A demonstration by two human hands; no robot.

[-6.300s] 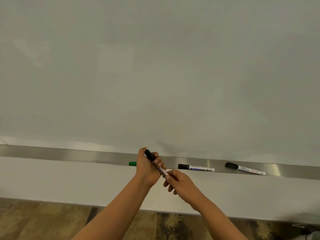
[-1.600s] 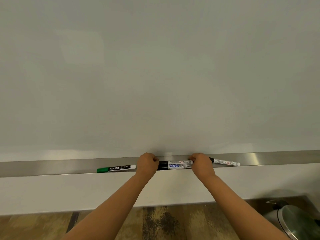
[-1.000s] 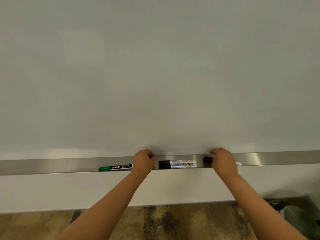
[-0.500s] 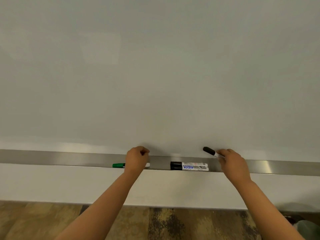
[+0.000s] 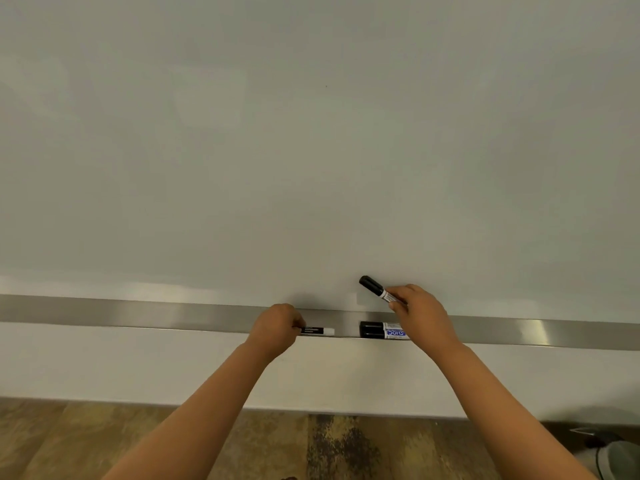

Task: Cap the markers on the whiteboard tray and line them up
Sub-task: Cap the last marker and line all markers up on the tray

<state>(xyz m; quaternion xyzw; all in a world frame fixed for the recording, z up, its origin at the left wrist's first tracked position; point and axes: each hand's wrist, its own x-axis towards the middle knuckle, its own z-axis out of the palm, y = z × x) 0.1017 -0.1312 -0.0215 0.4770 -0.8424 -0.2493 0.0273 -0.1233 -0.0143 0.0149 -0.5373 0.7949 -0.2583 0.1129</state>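
A long metal tray (image 5: 138, 315) runs under the whiteboard (image 5: 311, 133). My right hand (image 5: 422, 315) holds a capped black marker (image 5: 375, 289) tilted above the tray, cap up and to the left. Below it, two capped black markers (image 5: 377, 330) lie side by side in the tray. My left hand (image 5: 277, 329) is closed over the green marker (image 5: 318, 330) lying in the tray; only its white and black tail end shows to the right of my fist, and its green cap is hidden.
A white wall strip (image 5: 104, 365) sits beneath the tray, with wood-pattern floor (image 5: 104, 441) below. A grey bin (image 5: 620, 459) stands at the bottom right corner.
My right hand lifted the black marker off the tray and carried it left, above the two black markers. My left hand slid the green marker to the right along the tray.
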